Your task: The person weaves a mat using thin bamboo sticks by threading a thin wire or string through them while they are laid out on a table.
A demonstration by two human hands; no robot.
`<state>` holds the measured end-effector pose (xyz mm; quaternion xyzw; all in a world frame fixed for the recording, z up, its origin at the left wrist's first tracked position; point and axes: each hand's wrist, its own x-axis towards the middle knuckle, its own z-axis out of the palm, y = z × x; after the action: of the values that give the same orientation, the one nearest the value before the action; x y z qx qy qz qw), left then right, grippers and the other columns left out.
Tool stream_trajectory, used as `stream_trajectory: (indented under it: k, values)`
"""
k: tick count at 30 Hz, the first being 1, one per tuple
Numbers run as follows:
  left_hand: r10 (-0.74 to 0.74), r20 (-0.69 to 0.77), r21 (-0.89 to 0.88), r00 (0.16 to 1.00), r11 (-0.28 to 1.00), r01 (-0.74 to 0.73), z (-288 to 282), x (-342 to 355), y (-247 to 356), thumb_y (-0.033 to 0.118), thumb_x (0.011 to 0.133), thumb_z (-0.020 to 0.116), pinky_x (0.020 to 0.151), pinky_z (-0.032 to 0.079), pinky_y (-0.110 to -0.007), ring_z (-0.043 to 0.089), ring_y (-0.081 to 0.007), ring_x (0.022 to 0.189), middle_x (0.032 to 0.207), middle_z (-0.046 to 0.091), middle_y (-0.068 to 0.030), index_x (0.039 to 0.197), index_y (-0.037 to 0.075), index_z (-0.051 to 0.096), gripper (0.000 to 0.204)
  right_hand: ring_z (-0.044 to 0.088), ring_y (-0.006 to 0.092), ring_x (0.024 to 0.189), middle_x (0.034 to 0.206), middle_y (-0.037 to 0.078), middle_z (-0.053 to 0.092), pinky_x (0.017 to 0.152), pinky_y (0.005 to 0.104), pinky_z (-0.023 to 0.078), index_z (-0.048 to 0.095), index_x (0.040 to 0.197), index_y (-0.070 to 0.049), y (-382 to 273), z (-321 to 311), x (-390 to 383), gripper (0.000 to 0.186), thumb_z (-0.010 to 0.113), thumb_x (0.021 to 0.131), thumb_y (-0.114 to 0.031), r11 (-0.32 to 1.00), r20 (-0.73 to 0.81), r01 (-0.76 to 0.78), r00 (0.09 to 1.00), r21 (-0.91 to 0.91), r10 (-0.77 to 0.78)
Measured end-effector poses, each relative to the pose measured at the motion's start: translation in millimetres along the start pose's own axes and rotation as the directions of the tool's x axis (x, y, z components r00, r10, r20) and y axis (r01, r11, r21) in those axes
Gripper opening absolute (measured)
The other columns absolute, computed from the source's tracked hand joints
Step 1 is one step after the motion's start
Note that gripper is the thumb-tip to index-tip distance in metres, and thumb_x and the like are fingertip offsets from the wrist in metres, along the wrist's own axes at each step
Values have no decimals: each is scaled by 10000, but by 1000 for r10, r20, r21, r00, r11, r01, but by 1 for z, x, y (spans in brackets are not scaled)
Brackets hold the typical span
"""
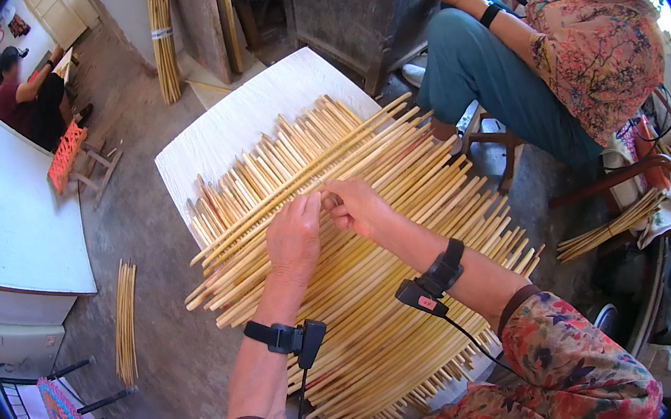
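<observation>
A broad layer of long, pale yellow sticks (387, 299) lies side by side before me, slanting up to the right. Crosswise under their far edge, shorter stick ends (265, 168) stick out over a white tabletop (288, 82). My left hand (292, 231) hovers over the upper part of the layer, its fingers curled in a pinch. Close against it is my right hand (356, 207), thumb and fingers pressed together too. Whatever lies between the fingertips is too small or hidden to make out. Both wrists carry black strapped devices.
A seated person (534, 63) at the upper right handles a long thin stick. Stick bundles stand at the wall (163, 39), lie on the floor (125, 324) and rest by a chair (611, 228). An orange-topped stool (69, 157) and a white panel (11, 197) are at left.
</observation>
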<state>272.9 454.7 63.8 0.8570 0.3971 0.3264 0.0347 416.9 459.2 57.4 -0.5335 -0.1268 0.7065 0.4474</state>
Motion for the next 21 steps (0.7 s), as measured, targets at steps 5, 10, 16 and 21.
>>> stream_trajectory:
  k: [5,10,16,21]
  values:
    - [-65,63,128,996,990,57,-9,3,-11,67,743,539,598,468,-324,573,-215,748,798,544,-51,979,74,567,238,528,182,515,652,100,537,408,338,402,538,841,-7,-8,-3,-15,281,541,878,-285,997,-29,77,997,-22,-78]
    - [-22,52,97,998,995,17,-9,0,-24,70,746,561,630,445,-348,559,-229,751,770,534,-59,951,88,584,206,586,310,731,740,141,564,681,422,462,575,793,-26,-24,-5,-52,253,590,828,-277,-145,385,411,596,-900,-705]
    - [20,71,84,997,996,-26,-5,13,-16,79,752,569,645,418,-345,536,-226,749,751,519,-51,937,100,591,187,583,313,826,821,116,592,696,412,462,603,780,-63,-51,7,-9,164,599,792,-226,-305,595,522,586,-797,-551]
    - [19,71,131,997,991,-28,-1,10,-24,75,730,567,649,415,-334,532,-217,747,750,513,-37,939,91,586,211,583,325,808,845,129,607,695,413,460,616,789,-68,-48,15,11,156,593,784,-222,-253,549,490,695,-834,-463]
